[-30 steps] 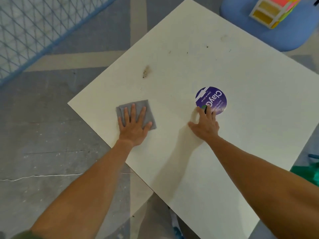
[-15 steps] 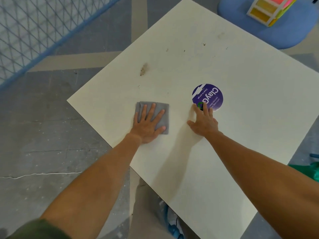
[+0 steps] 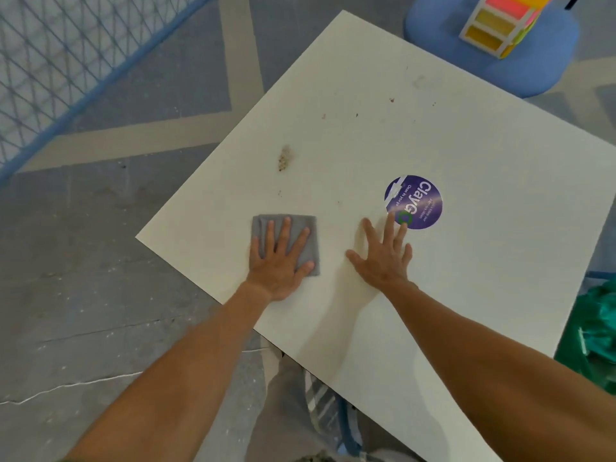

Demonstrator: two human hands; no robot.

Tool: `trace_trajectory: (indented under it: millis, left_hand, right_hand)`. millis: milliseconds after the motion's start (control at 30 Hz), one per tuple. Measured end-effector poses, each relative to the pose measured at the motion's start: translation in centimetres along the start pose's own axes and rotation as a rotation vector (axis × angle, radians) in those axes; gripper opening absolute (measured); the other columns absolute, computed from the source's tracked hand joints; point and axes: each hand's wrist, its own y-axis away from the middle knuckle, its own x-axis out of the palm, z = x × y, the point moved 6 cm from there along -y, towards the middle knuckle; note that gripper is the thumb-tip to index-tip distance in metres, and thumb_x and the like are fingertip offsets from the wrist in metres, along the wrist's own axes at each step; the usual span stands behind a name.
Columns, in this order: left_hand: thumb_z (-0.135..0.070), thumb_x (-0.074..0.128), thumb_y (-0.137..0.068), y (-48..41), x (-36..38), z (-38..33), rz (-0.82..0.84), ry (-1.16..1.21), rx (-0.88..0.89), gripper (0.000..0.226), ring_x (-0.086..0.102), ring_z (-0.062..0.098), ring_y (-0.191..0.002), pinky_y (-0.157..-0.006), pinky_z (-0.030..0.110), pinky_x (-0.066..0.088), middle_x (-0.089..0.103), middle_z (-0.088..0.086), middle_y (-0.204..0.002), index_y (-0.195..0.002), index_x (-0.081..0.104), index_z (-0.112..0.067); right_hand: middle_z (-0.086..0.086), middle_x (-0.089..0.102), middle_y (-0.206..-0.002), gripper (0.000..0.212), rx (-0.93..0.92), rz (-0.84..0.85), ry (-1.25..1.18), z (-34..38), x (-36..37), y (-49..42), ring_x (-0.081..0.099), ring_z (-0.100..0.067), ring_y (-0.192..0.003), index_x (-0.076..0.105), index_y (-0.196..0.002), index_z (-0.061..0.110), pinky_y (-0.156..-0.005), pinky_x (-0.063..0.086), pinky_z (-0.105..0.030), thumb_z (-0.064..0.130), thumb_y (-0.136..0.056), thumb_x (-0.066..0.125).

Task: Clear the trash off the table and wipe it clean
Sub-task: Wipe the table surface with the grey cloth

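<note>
Pressing near-square cloth flat — left hand, fingers pointing away

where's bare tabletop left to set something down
Bare: the wide table stretch right of the purple sticker, and the near strip between the forearms. Crowded: left hand on grey cloth, right hand, crumb smear.

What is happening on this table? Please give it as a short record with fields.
Left hand: flat on a grey cloth, pressing it on the table
Right hand: flat on the table, fingertips at a purple round label
Dirt: brown smudge beyond the cloth, small specks farther off
Nearby: blue seat with a coloured box, green plastic at the right
</note>
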Motion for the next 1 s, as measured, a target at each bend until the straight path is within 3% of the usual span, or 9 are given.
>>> trace_trajectory:
  millis: [100,167,300,433,500,667,833,933,1000]
  left_hand:
    - [-0.075,-0.006,-0.079,-1.3,-0.3,-1.1,0.034,-0.060,0.176,0.075,-0.036,0.024,-0.142,-0.117,0.057,-0.011,-0.037,-0.006,-0.156,-0.143,-0.029,-0.046]
    - [-0.077,0.001,-0.082,-1.7,-1.0,0.1,0.015,-0.078,0.179,0.076,-0.033,0.023,-0.144,-0.117,0.056,-0.009,-0.033,-0.007,-0.158,-0.147,-0.023,-0.046]
    - [-0.071,0.027,-0.093,-1.7,-2.1,6.1,-0.006,0.088,-0.017,0.074,-0.032,0.022,-0.145,-0.115,0.055,-0.011,-0.032,-0.010,-0.158,-0.149,-0.017,-0.049]
    - [-0.072,0.024,-0.093,-1.2,-2.8,10.8,-0.046,0.168,-0.237,0.073,-0.028,0.024,-0.147,-0.116,0.059,-0.009,-0.029,-0.007,-0.160,-0.151,-0.013,-0.047]
    - [-0.070,0.021,-0.094,-1.1,-2.7,10.2,-0.065,0.149,-0.253,0.073,-0.027,0.026,-0.147,-0.116,0.061,-0.009,-0.030,-0.004,-0.160,-0.152,-0.015,-0.044]
    - [-0.068,0.008,-0.092,-1.9,-1.9,3.9,-0.068,0.016,0.044,0.064,-0.024,0.028,-0.148,-0.116,0.057,-0.007,-0.027,-0.007,-0.160,-0.147,-0.019,-0.049]
    - [-0.062,0.003,-0.087,-2.7,-1.7,-1.6,-0.050,-0.156,0.347,0.069,-0.012,0.031,-0.151,-0.118,0.059,0.001,-0.013,-0.003,-0.164,-0.154,-0.002,-0.044]
    - [-0.063,0.007,-0.092,-1.9,-1.2,-0.9,-0.050,-0.176,0.408,0.067,-0.014,0.029,-0.151,-0.118,0.055,-0.001,-0.013,-0.004,-0.165,-0.155,-0.001,-0.042]
    - [-0.068,0.008,-0.092,-1.1,-1.1,1.5,-0.059,-0.156,0.347,0.068,-0.020,0.025,-0.150,-0.119,0.053,-0.002,-0.019,-0.006,-0.163,-0.154,-0.007,-0.043]
  right_hand:
    - [-0.004,-0.022,-0.162,0.087,-0.015,0.074,0.026,0.0,0.1,-0.4,-0.019,-0.036,-0.148,0.000,-0.154,0.039,-0.115,0.005,-0.061,0.065,-0.088,0.051]
    - [-0.003,-0.019,-0.162,0.090,-0.037,0.089,0.056,-0.3,-0.2,-0.6,-0.017,-0.035,-0.148,-0.002,-0.154,0.041,-0.115,0.004,-0.062,0.071,-0.086,0.049]
    - [0.000,-0.018,-0.163,0.091,-0.015,0.089,0.055,-0.3,-0.5,-0.6,-0.016,-0.033,-0.149,0.001,-0.153,0.042,-0.114,0.005,-0.065,0.072,-0.084,0.052]
    - [0.001,-0.017,-0.163,0.091,0.050,0.086,0.031,0.1,-0.8,-0.9,-0.015,-0.034,-0.149,0.005,-0.153,0.040,-0.113,0.008,-0.066,0.066,-0.083,0.058]
    - [0.000,-0.015,-0.163,0.090,0.082,0.078,0.012,0.5,-0.7,-1.0,-0.013,-0.036,-0.149,0.007,-0.153,0.039,-0.113,0.010,-0.066,0.063,-0.084,0.060]
    - [-0.002,-0.010,-0.164,0.085,0.095,0.060,0.001,0.9,-0.7,-1.4,-0.007,-0.039,-0.149,0.011,-0.153,0.036,-0.114,0.016,-0.064,0.056,-0.087,0.061]
    - [-0.002,-0.007,-0.165,0.080,0.049,0.050,0.014,0.2,-0.8,-1.7,-0.002,-0.038,-0.150,0.011,-0.154,0.034,-0.116,0.019,-0.060,0.051,-0.092,0.058]
    - [-0.002,-0.007,-0.165,0.079,0.040,0.051,0.012,0.0,-0.8,-1.7,-0.002,-0.038,-0.150,0.010,-0.155,0.033,-0.116,0.020,-0.059,0.050,-0.093,0.056]
    - [-0.001,-0.006,-0.165,0.078,0.038,0.049,0.016,0.1,-0.8,-1.7,-0.002,-0.038,-0.150,0.011,-0.155,0.033,-0.115,0.020,-0.059,0.050,-0.093,0.056]
